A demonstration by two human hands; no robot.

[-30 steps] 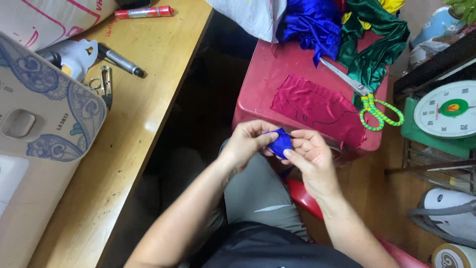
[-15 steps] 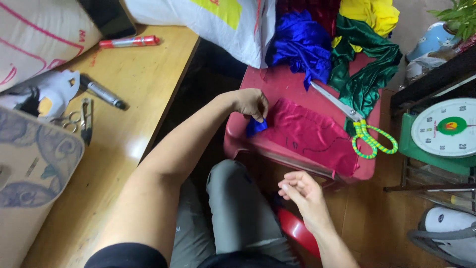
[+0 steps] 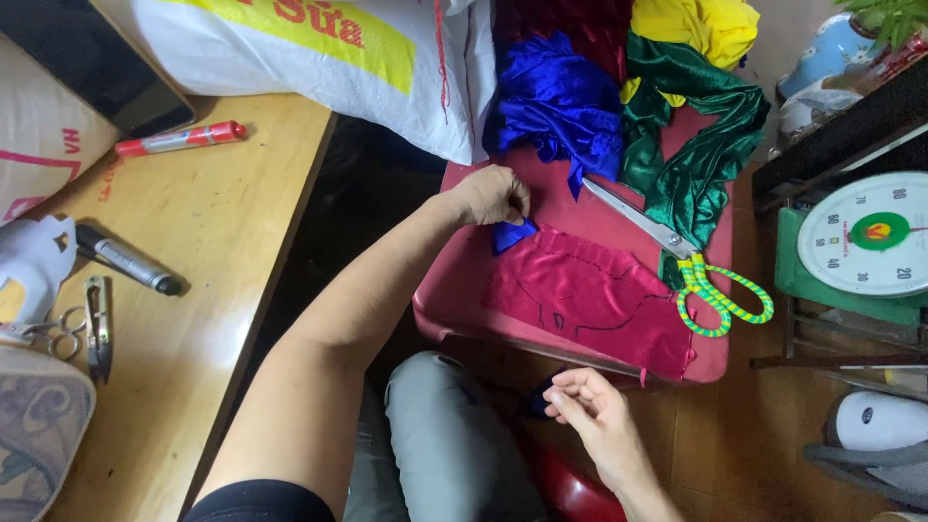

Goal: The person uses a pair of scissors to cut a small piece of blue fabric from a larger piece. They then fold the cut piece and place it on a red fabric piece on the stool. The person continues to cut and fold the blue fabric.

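My left hand (image 3: 493, 196) reaches out over a red plastic stool (image 3: 454, 300) and pinches a small blue fabric piece (image 3: 512, 234) against its top. That piece lies at the upper left corner of a magenta satin piece (image 3: 590, 295) with a dark outline drawn on it. My right hand (image 3: 597, 416) hangs low in front of the stool, above my lap, fingers curled together. A dark blue scrap (image 3: 536, 398) sits at its fingertips; I cannot tell whether the hand grips it.
Scissors (image 3: 677, 256) with green and yellow handles lie on the stool beside heaped blue (image 3: 551, 97), green (image 3: 701, 145) and yellow (image 3: 696, 24) fabric. A white sack (image 3: 319, 68) rests behind. The wooden table (image 3: 213, 251) holds markers and thread snips. A scale (image 3: 870, 237) stands at right.
Both hands held the blue piece together over my lap a second ago. My left hand has since carried it to the stool, and my right hand stayed low.
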